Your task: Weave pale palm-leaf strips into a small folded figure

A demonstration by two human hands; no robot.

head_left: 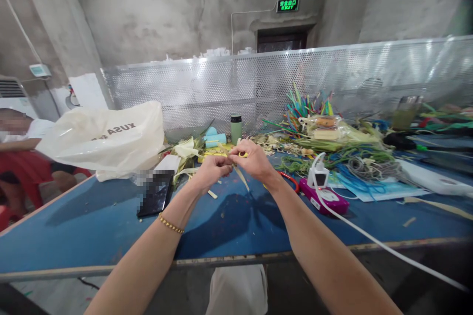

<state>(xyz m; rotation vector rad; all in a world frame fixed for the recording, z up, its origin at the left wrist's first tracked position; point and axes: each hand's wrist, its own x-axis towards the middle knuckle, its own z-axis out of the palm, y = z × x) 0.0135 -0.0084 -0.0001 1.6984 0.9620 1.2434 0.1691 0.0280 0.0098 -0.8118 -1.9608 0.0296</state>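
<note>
Above the middle of the blue table, my left hand (215, 168) and my right hand (254, 158) meet at the fingertips, both closed in a pinch. Between them is a pale, flat plant-fibre strip (242, 178), perhaps a husk or leaf strip, whose end hangs down under my right hand. My fingers partly hide the exact grip. Behind my hands lie pale husks (186, 149) and a yellow item I cannot make out. A red loop, perhaps a handle (294, 180), shows beside my right wrist.
A white plastic bag (107, 140) and a dark phone (157, 196) are at left. A green bottle (236, 130) stands behind. To the right are a purple power strip (325, 199) with a white cable, tangled cords (373, 170) and colourful stems (305, 110). A person sits far left.
</note>
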